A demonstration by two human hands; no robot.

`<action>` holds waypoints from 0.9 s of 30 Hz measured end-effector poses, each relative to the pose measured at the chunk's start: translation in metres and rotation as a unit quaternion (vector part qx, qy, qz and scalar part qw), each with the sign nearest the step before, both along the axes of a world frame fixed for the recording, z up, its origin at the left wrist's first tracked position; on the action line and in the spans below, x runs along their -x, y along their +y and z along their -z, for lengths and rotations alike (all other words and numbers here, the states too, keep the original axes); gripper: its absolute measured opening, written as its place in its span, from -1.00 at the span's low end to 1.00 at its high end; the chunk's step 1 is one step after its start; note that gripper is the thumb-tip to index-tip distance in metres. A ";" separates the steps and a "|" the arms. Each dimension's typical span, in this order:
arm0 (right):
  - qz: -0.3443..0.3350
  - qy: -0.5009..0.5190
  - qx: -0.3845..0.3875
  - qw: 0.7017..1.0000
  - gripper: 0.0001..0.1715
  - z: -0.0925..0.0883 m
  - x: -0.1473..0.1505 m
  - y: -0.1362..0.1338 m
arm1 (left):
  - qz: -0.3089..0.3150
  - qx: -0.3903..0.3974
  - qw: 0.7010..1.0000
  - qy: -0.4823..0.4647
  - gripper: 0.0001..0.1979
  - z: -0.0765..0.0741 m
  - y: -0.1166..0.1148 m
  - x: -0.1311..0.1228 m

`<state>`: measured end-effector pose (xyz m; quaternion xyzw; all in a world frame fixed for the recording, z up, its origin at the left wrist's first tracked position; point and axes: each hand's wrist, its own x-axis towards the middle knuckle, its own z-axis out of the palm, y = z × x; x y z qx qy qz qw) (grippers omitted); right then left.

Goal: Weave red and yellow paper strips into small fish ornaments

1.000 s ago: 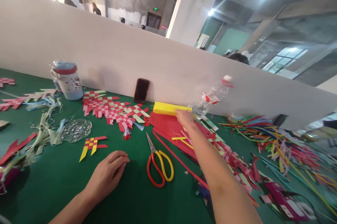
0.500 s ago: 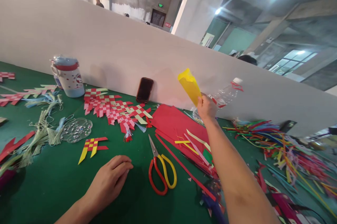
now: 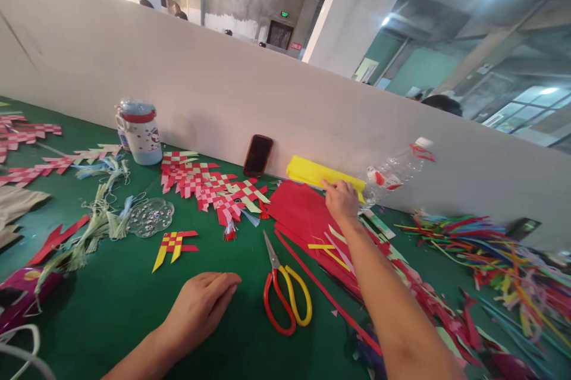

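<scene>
My right hand (image 3: 342, 200) reaches forward with its fingers on a folded sheet of yellow paper (image 3: 312, 170), which lies at the foot of the partition. Under that wrist is a pile of red paper (image 3: 294, 207). My left hand (image 3: 203, 300) rests on the green table with its fingers pressed together; nothing shows in it. Between my hands lie scissors (image 3: 288, 291) with one red and one yellow handle, points facing away. Left of them is a small woven red-and-yellow paper fish (image 3: 173, 244).
Woven red-and-green fish (image 3: 209, 184), a phone (image 3: 258, 155) and a cup (image 3: 143, 133) stand or lie along the partition (image 3: 223, 100). A plastic bottle (image 3: 395, 172) leans at the right, near colourful paper strips (image 3: 486, 249). Tassels (image 3: 104, 207) and a bead dish (image 3: 150, 217) lie left.
My right hand has lowered the yellow paper from in front of the partition to the table beside the red paper. My left hand keeps its pose; the view has turned slightly left.
</scene>
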<state>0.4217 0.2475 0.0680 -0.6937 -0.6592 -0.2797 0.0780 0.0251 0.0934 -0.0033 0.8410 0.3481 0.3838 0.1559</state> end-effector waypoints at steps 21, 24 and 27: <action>-0.057 0.172 0.098 0.979 -0.66 0.029 0.025 -0.004 | -0.048 -0.070 0.996 -0.026 -0.78 -0.002 0.007 -0.006; -0.105 0.236 0.055 0.964 -0.62 0.013 0.041 -0.012 | -0.064 -0.095 0.993 -0.025 -0.78 -0.003 0.009 -0.006; -0.147 0.308 0.034 0.939 -0.57 -0.001 0.070 -0.030 | -0.076 -0.112 0.991 -0.022 -0.77 -0.008 0.009 -0.004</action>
